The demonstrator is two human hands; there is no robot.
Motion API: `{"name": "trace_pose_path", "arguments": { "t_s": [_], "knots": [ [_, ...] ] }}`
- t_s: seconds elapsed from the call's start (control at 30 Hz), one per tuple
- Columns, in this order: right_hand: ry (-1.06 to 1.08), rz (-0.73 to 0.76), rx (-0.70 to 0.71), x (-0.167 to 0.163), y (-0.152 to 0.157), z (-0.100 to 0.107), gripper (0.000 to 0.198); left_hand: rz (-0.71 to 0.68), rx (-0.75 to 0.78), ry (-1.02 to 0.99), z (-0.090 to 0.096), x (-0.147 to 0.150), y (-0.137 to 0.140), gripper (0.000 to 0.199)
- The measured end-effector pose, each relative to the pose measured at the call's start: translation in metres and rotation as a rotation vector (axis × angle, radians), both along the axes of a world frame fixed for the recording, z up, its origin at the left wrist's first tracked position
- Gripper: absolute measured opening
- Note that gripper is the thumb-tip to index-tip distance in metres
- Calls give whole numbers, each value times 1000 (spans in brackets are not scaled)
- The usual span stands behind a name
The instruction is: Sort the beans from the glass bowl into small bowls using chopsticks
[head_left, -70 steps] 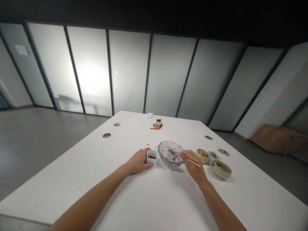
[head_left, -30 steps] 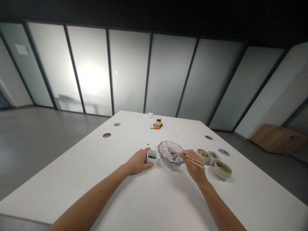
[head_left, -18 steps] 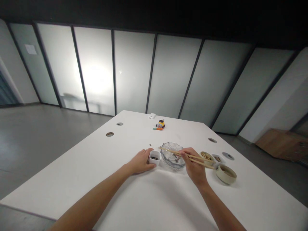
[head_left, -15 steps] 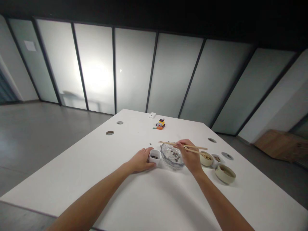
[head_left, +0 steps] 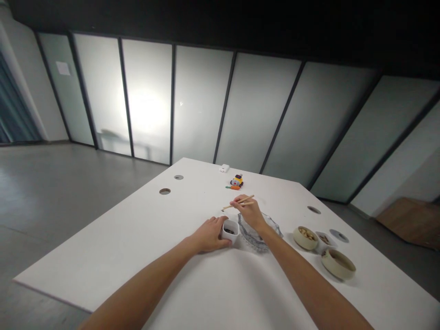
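Note:
My left hand grips the side of a small white square cup, thumb in front and fingers behind. Dark little pieces lie in the cup's bottom. My right hand holds a pair of wooden chopsticks, their tips pointing left and down. At those tips is a small dark piece; whether it is pinched or lies on the table I cannot tell. Beneath my right hand and wrist stands a clear glass bowl, which they partly cover.
Right of the glass bowl stand a cream bowl of light-coloured pieces, a white dish of brown pieces and another cream bowl. Farther back are a toy vehicle, a toy carrot and a white box. Round holes pierce the white table.
My right hand has moved left from over the glass bowl's right side, bringing the chopstick tips down to the small dark piece. My left hand stays on the cup. The view has shifted slightly.

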State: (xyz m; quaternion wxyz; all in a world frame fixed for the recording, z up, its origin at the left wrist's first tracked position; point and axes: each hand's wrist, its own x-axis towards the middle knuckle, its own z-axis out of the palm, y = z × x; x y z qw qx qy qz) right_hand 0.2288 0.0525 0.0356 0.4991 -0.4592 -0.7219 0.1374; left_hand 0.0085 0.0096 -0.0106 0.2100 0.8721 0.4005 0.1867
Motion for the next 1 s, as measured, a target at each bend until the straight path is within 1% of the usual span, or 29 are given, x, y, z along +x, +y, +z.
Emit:
{"name": "trace_pose_path", "arguments": {
  "t_s": [0.13, 0.3, 0.53, 0.77, 1.0],
  "knots": [
    [0, -3, -14, 3, 3, -3, 45, -7, 2, 0, 1, 0, -1, 64],
    [9, -1, -31, 5, 5, -6, 47, 5, -6, 18, 4, 0, -2, 65],
    [17, 5, -26, 9, 5, -7, 53, 3, -11, 7, 3, -1, -2, 64],
    [31, -17, -30, 16, -1, -3, 53, 4, -13, 28, 4, -1, -3, 70],
    [17, -23, -54, 21, -8, -7, 55, 8, -10, 9, 2, -1, -1, 73]
  ]
}}
